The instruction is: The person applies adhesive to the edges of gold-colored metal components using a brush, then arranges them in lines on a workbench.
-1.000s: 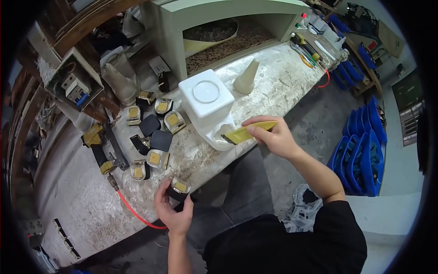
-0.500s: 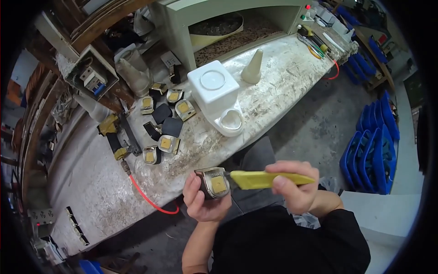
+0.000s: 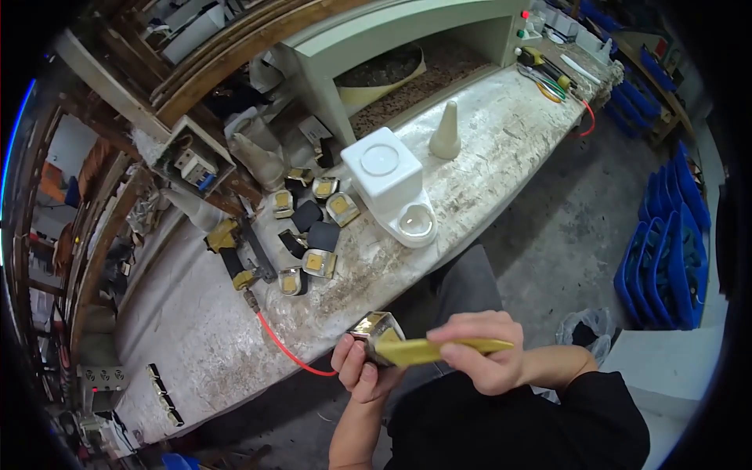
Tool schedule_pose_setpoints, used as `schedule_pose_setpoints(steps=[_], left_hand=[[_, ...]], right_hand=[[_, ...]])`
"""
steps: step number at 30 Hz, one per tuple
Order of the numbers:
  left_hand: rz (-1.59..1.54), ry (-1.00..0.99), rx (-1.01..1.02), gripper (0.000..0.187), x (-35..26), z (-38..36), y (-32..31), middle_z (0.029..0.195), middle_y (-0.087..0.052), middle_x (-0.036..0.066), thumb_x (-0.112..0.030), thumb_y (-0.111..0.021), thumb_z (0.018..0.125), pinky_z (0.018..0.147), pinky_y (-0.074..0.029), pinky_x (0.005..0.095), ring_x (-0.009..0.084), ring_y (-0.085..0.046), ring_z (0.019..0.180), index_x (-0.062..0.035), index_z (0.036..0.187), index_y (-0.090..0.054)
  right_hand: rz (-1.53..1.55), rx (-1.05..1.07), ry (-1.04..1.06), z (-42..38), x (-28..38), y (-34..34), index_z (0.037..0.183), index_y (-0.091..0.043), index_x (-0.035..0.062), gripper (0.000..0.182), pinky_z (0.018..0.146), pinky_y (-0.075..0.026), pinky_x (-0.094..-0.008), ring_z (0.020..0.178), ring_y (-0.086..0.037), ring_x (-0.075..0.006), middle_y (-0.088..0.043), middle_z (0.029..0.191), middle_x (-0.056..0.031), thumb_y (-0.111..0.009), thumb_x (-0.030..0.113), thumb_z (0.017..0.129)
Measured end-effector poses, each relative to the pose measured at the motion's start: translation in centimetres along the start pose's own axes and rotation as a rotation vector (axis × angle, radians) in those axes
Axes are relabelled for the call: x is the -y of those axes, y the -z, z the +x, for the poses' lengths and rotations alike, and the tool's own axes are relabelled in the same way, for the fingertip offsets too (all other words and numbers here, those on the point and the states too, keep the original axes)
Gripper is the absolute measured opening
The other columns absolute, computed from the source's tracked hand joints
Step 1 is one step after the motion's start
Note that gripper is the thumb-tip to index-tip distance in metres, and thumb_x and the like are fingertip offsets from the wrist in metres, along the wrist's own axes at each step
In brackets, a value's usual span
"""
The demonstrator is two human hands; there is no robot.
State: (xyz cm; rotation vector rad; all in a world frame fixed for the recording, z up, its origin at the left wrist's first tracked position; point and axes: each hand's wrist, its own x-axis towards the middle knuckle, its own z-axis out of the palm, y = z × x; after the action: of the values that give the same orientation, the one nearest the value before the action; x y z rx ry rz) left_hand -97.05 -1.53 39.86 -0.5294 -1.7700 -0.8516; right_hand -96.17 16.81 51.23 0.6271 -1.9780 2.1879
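Observation:
My left hand (image 3: 366, 371) is wrapped round a dark shoe heel (image 3: 376, 323) with a shiny metallic face, held up near the front edge of the workbench. My right hand (image 3: 487, 352) grips a flat yellow-handled tool (image 3: 415, 352) from the right. Its blurred front end overlaps the heel in this view, so its tip is hidden. Several similar heels (image 3: 319, 263) with yellow square patches lie in a group on the bench, beside dark rounded pads (image 3: 323, 236).
On the worn workbench (image 3: 211, 348) stand a white plastic container (image 3: 384, 168) with a round cup and a pale cone (image 3: 446, 133). A pneumatic tool (image 3: 239, 254) has a red hose (image 3: 286, 350) running off the front edge. Blue bins (image 3: 666, 266) stand at right.
The heel has tilted in my left hand, and the yellow-handled tool has moved across its front face. The whole view has shifted as my head moved.

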Motion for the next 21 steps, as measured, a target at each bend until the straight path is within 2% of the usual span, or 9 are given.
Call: schedule_pose_setpoints(steps=[5,11,15,16,21], left_hand=[[0.021,0.073,-0.029,0.074,-0.6,0.8,-0.1,0.139,-0.05,0.009,-0.006,-0.083,0.075,0.101,-0.054,0.04,0.0319,-0.056,0.124,-0.0178,0.134,-0.039],[-0.049,0.174,-0.059,0.083,-1.5,1.8,0.4,0.139,-0.052,0.012,-0.001,-0.085,0.07,0.101,-0.055,0.0435,0.0352,-0.059,0.123,-0.0163,0.136,-0.038],[-0.34,0.299,0.05,0.08,-2.1,3.6,1.9,0.138,-0.053,0.017,0.004,-0.083,0.07,0.103,-0.054,0.0465,0.0378,-0.06,0.123,-0.0129,0.135,-0.04],[-0.325,0.296,0.03,0.08,-2.0,4.1,2.1,0.138,-0.053,0.017,0.004,-0.083,0.07,0.103,-0.054,0.0465,0.0378,-0.06,0.123,-0.0129,0.135,-0.04],[-0.541,0.465,0.116,0.074,-2.6,5.6,5.0,0.137,-0.053,0.022,0.003,-0.082,0.072,0.103,-0.053,0.0474,0.0397,-0.061,0.121,-0.0079,0.136,-0.046]], right_hand=[[-0.015,0.097,0.082,1.3,0.8,3.0,0.109,-0.071,-0.0057,0.028,0.049,-0.04,-0.0246,0.052,-0.049,-0.0161,-0.07,0.078,-0.0136,-0.063,-0.012,0.083],[0.144,0.277,0.222,1.5,1.1,1.6,0.104,-0.074,-0.0036,0.027,0.049,-0.042,-0.0252,0.053,-0.053,-0.0172,-0.074,0.082,-0.013,-0.065,-0.01,0.079],[-0.081,0.472,0.305,4.4,1.4,2.4,0.108,-0.073,-0.0023,0.031,0.053,-0.044,-0.0266,0.057,-0.053,-0.0178,-0.074,0.086,-0.0106,-0.067,-0.013,0.08],[-0.079,0.495,0.314,5.4,1.3,2.6,0.108,-0.073,-0.0023,0.031,0.053,-0.044,-0.0266,0.057,-0.053,-0.0178,-0.074,0.086,-0.0106,-0.067,-0.013,0.08],[-0.11,0.586,0.263,6.6,1.9,2.9,0.102,-0.076,0.0006,0.018,0.059,-0.048,-0.0239,0.06,-0.059,-0.0166,-0.078,0.098,-0.0117,-0.067,-0.004,0.086]])
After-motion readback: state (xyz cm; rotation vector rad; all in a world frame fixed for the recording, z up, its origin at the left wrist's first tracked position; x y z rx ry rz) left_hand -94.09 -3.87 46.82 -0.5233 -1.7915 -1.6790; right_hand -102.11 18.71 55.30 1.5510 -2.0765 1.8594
